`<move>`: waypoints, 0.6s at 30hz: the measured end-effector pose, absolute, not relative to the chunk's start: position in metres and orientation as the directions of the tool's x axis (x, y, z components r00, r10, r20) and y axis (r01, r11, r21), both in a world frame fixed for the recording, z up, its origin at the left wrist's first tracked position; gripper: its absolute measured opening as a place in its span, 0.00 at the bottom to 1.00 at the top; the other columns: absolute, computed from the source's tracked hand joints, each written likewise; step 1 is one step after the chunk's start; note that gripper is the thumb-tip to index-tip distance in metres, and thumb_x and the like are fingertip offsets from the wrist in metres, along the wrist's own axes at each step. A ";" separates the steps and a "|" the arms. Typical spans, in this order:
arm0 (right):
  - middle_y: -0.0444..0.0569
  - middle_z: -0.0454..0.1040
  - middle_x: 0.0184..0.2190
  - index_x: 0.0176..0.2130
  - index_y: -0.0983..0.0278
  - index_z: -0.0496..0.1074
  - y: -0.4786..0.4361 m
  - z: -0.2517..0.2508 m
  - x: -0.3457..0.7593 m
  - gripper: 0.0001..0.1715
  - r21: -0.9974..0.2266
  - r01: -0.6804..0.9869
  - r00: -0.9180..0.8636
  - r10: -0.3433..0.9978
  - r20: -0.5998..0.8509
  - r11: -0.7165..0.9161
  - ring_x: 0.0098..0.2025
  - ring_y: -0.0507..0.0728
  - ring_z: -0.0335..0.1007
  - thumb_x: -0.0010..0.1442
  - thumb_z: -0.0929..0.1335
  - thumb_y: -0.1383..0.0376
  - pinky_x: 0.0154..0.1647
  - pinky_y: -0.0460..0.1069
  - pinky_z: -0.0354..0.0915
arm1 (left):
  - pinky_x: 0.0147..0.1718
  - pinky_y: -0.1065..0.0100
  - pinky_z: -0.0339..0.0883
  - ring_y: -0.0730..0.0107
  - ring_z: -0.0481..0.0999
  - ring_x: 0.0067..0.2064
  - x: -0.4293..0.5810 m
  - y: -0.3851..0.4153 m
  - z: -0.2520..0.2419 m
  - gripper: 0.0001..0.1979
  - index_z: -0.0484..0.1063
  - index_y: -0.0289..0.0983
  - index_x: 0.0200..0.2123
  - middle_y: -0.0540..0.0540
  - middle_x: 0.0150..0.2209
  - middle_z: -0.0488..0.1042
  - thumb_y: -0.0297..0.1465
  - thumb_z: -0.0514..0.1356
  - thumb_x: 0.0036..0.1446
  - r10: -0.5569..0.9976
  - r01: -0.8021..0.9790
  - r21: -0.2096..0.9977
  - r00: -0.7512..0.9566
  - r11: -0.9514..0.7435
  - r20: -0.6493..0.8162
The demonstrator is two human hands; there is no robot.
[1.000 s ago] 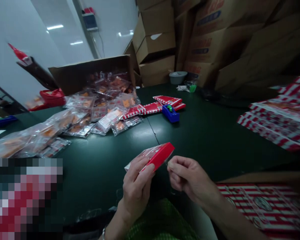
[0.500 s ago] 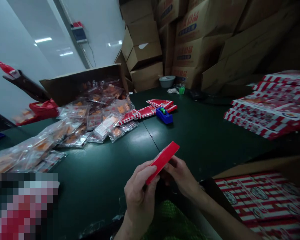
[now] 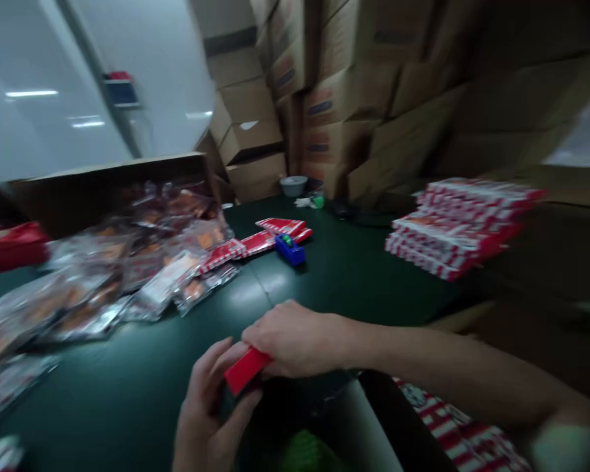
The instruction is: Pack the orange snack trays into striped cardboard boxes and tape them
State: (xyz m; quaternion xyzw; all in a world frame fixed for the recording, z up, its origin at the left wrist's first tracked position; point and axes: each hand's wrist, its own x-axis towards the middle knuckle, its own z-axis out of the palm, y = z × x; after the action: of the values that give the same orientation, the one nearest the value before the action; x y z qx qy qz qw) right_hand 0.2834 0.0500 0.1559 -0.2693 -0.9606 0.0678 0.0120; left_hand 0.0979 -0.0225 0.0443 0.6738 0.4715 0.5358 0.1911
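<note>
A slim red box (image 3: 246,371) is between my hands above the near side of the dark green table, its plain red narrow side showing. My left hand (image 3: 211,400) grips it from the left, fingers behind and thumb below. From the right, my right hand (image 3: 295,337) lies over the box's far end, its fingers curled down and partly hidden. Beyond my hands stands a blue tape dispenser (image 3: 290,250) with green tape. Flat red-and-white cartons (image 3: 263,241) lie beside it.
Clear packets (image 3: 147,262) with orange contents spill from an open carton (image 3: 93,167) at left. Striped boxes (image 3: 442,229) are stacked at right, with more striped boxes (image 3: 452,426) below my right forearm. Cardboard boxes (image 3: 344,98) and a grey bowl (image 3: 294,185) stand at the back.
My view has turned to the right. My right hand has moved from beside the red box to over its far end. Both hands and the box sit further left in view.
</note>
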 end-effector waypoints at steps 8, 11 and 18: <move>0.56 0.71 0.57 0.57 0.64 0.66 0.044 0.087 0.412 0.23 0.026 0.670 -0.589 0.509 0.628 0.742 0.62 0.63 0.61 0.62 0.63 0.65 0.62 0.63 0.57 | 0.58 0.55 0.62 0.58 0.75 0.54 0.178 0.091 0.042 0.16 0.71 0.39 0.52 0.43 0.48 0.80 0.24 0.53 0.63 0.272 0.523 -0.030 0.491 -0.852 0.827; 0.56 0.75 0.53 0.57 0.64 0.66 0.055 0.076 0.500 0.23 0.127 0.779 -0.478 0.450 0.754 0.614 0.59 0.59 0.67 0.64 0.59 0.69 0.59 0.60 0.63 | 0.61 0.53 0.56 0.59 0.72 0.56 0.281 0.136 0.077 0.14 0.72 0.41 0.51 0.46 0.50 0.79 0.25 0.53 0.64 0.154 0.428 -0.151 0.599 -0.891 0.786; 0.50 0.76 0.47 0.51 0.52 0.73 0.131 0.088 0.606 0.16 -0.084 0.852 -0.275 0.577 0.769 0.517 0.50 0.60 0.73 0.66 0.61 0.62 0.50 0.59 0.69 | 0.62 0.52 0.55 0.56 0.60 0.63 0.380 0.126 0.110 0.21 0.64 0.41 0.60 0.43 0.60 0.66 0.29 0.45 0.68 0.220 0.389 -0.150 0.753 -0.909 0.621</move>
State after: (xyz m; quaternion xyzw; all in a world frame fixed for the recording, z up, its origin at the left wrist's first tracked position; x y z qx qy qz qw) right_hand 0.6059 0.1308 0.0884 -0.4588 -0.7787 -0.1758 0.3900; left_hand 0.3799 0.1263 0.1100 0.9262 0.1644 0.3110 -0.1359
